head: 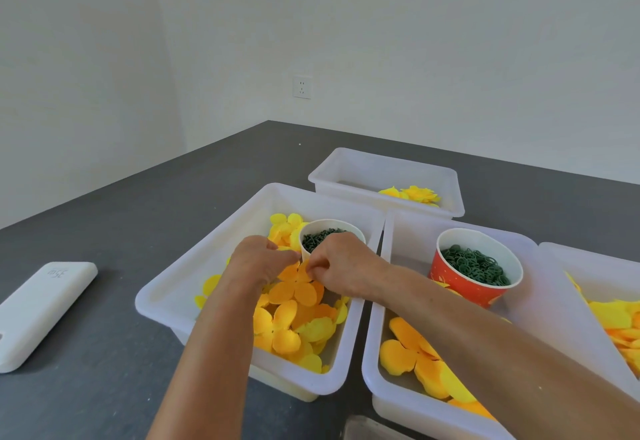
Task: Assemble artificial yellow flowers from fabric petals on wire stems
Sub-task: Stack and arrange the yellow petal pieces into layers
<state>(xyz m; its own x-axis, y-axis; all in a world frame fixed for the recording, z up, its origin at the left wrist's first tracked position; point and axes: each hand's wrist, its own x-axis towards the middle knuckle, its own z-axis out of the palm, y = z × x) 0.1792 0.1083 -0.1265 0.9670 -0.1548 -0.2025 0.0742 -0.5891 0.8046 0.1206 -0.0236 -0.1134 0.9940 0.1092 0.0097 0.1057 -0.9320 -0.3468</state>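
Both hands meet over the left white bin (166, 287), which holds loose yellow and orange fabric petals. My left hand (258, 261) and my right hand (341, 268) pinch an orange petal piece (294, 282) between their fingertips, just above the pile. Directly behind the hands stands a white cup (349, 228) of small dark green parts. Whether a stem is held is hidden by the fingers.
A red paper cup (460, 287) of green rings stands in the middle bin (388, 346) with more petals. A far bin (346, 169) holds some yellow flowers. Another petal bin (588, 266) sits at the right edge. A white power bank (38, 311) lies left on the dark table.
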